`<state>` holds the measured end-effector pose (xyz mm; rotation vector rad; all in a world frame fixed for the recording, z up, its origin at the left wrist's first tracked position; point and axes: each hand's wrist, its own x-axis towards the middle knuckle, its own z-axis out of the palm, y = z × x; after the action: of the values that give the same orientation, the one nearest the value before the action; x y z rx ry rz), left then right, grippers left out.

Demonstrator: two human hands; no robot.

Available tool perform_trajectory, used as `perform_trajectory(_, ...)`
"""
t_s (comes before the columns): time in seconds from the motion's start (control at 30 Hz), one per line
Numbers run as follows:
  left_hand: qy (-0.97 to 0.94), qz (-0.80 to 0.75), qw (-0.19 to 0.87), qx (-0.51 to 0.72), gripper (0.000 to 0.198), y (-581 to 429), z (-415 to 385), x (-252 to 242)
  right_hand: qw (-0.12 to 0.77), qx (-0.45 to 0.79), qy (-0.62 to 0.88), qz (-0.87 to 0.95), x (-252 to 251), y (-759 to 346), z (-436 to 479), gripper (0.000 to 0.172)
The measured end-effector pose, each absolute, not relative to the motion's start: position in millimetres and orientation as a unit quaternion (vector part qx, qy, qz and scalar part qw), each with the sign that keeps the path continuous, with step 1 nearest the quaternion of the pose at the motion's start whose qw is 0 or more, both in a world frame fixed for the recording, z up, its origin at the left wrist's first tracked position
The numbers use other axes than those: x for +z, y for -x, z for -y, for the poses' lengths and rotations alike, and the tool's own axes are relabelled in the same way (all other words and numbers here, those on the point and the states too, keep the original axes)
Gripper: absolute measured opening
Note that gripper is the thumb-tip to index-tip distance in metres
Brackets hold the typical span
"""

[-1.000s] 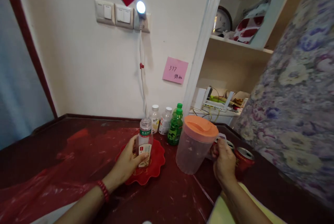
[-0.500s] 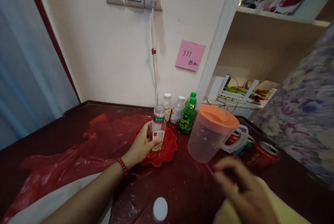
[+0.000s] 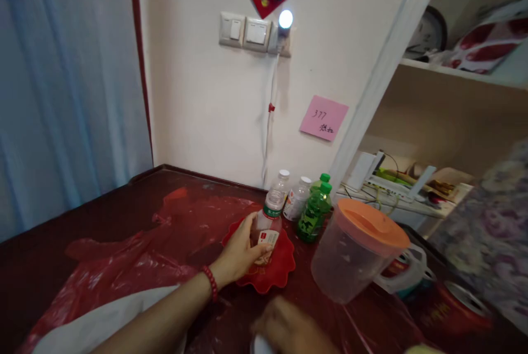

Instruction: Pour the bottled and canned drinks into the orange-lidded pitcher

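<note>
My left hand (image 3: pixel 241 252) is wrapped round a clear uncapped bottle (image 3: pixel 269 221) with a green and white label. The bottle stands upright on a red scalloped plate (image 3: pixel 276 274) on the dark red table. My right hand (image 3: pixel 289 329) is low at the bottom edge, blurred by motion, over a small white round thing (image 3: pixel 260 346), perhaps a cap. I cannot make out whether its fingers touch it. A clear pitcher with an orange lid (image 3: pixel 355 249) stands right of the plate, free of both hands.
Two small clear bottles (image 3: pixel 291 194) and two green bottles (image 3: pixel 313 212) stand against the wall. Red cans (image 3: pixel 454 304) lie behind the pitcher. Crumpled red plastic sheeting (image 3: pixel 136 260) covers the table's left. A floral cloth (image 3: pixel 490 233) hangs at right. Shelves hold clutter.
My right hand let go of the pitcher's handle and swept down and left to the white round thing at the table's front. My left hand kept its hold on the bottle.
</note>
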<state>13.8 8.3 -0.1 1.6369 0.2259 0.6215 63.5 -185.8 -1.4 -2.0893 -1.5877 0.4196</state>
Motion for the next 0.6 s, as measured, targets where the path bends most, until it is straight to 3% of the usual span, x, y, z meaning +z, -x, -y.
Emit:
perform_trajectory(0.07,-0.72,-0.099,0.624,0.286,0.067,-14,-9,-2,0.282,0.131,0.717,0.623,45,-77,184,0.031)
perform_trajectory(0.17,-0.727,-0.106,0.609,0.3,0.065,-14,-9,-6,0.423,-0.036,0.669,0.61,106,-104,170,0.024)
perform_trajectory(0.3,-0.742,-0.128,0.584,0.302,0.068,-14,-9,-9,0.404,-0.118,0.676,0.605,139,-136,136,0.033)
perform_trajectory(0.6,-0.769,-0.154,0.541,0.303,0.072,-11,-8,-7,0.278,-0.021,0.701,0.657,149,-152,96,0.039)
